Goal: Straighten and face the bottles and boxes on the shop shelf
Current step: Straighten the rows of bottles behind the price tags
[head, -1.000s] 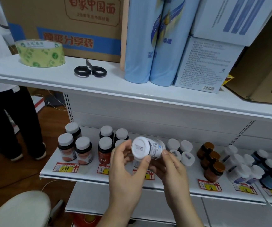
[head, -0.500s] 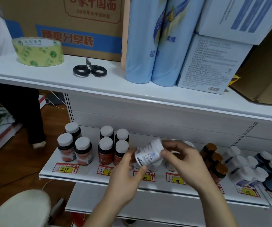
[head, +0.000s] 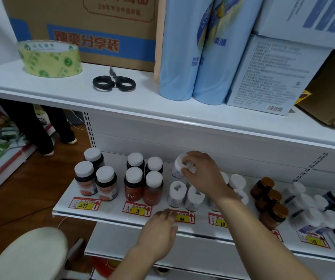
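Right hand (head: 200, 170) grips white bottle (head: 179, 166) at lower shelf (head: 110, 209) rear, axis near upright, cap tipped toward 11 o'clock; two white bottles (head: 184, 195) at 6 o'clock; left hand (head: 158, 233) relaxed, fingers apart, on shelf edge

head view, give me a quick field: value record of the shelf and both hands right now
right hand: grips the cap of a white bottle at the back of its row
left hand: fingers relaxed, resting at the lower shelf front edge, holding nothing
front of that row: two white bottles, upright
left of them: four red-brown bottles, white caps, upright
upper shelf: tape roll, scissors
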`<act>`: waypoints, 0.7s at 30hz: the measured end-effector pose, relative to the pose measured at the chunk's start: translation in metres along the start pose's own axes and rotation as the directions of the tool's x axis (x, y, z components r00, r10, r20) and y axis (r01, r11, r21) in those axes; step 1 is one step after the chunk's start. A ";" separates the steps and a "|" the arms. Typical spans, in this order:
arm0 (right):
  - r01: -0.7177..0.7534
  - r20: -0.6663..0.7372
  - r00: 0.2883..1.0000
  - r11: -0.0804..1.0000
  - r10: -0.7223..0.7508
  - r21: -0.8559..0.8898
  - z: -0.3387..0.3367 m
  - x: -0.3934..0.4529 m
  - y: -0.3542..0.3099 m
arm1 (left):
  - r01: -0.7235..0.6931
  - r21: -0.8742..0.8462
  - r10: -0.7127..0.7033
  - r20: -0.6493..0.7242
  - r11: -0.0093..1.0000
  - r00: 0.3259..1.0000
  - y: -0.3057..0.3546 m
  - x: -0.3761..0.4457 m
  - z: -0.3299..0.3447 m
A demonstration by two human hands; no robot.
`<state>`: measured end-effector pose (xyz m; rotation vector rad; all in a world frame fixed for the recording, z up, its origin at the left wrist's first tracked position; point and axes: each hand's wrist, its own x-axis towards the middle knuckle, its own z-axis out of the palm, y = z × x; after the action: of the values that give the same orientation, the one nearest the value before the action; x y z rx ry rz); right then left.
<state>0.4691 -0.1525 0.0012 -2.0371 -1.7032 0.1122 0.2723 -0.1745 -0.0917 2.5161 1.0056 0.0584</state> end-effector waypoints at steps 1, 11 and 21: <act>0.001 0.023 1.000 1.000 -0.001 -0.013 0.005 0.004 0.002 | -0.011 0.040 0.010 0.021 0.999 1.000 -0.001 0.002 0.004; 0.033 0.190 0.982 0.998 -0.022 -0.053 0.038 0.021 0.026 | -0.004 0.279 -0.005 0.031 0.960 1.000 0.002 0.019 0.021; 0.081 0.173 0.980 0.994 -0.093 0.075 0.053 0.023 0.041 | -0.004 0.251 0.014 -0.036 0.968 0.999 0.000 0.021 0.027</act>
<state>0.4922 -0.1192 -0.0563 -1.9493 -1.8662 0.3263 0.2928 -0.1705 -0.1186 2.7573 1.0763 -0.0203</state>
